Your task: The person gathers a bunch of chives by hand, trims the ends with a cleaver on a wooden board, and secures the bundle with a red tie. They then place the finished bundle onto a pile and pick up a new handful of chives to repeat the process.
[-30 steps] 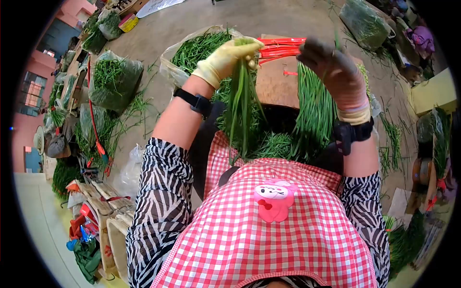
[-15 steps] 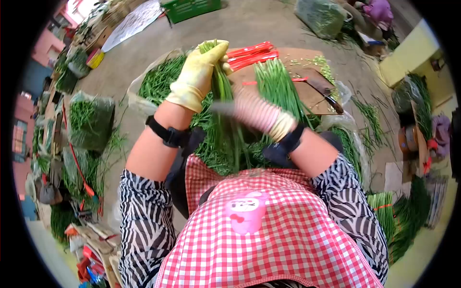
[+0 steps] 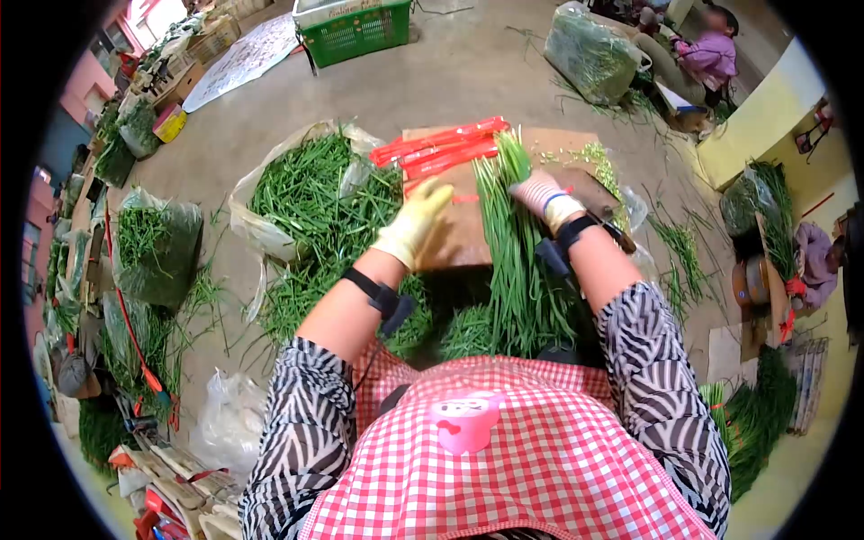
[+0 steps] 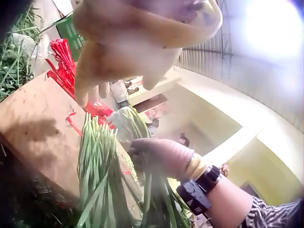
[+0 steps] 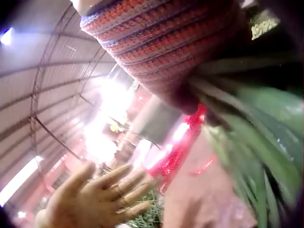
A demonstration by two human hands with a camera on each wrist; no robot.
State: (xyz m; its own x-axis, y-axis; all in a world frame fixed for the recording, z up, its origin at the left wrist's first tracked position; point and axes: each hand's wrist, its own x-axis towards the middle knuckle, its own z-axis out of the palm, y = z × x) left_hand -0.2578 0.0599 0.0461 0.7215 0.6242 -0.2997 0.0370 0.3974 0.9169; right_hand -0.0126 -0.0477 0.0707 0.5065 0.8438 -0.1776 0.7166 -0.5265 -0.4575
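Note:
My right hand (image 3: 543,196), in a striped glove with dark fingers, grips a bunch of garlic chives (image 3: 513,157) by its upper part, pale ends pointing away. The bunch is over the right side of a brown board (image 3: 463,243), alongside more garlic chives (image 3: 508,270) whose leaves hang over the near edge. My left hand (image 3: 416,222), in a pale yellow glove, hovers empty near the board's left edge. Its fingers are spread in the right wrist view, where the left hand (image 5: 102,199) shows its palm side. Red ties (image 3: 445,148) lie along the board's far side.
A plastic bag of loose greens (image 3: 306,198) stands left of the board. Pale trimmings (image 3: 598,166) and a dark-bladed tool (image 3: 589,189) lie at its right. A green crate (image 3: 351,31) stands beyond. A person (image 3: 706,54) sits at the far right near a stuffed bag (image 3: 594,58).
The left hand held the chives upright while the right hand passed across them. Now the right hand holds the bunch at the board's right, and the left hand has let go and lowered.

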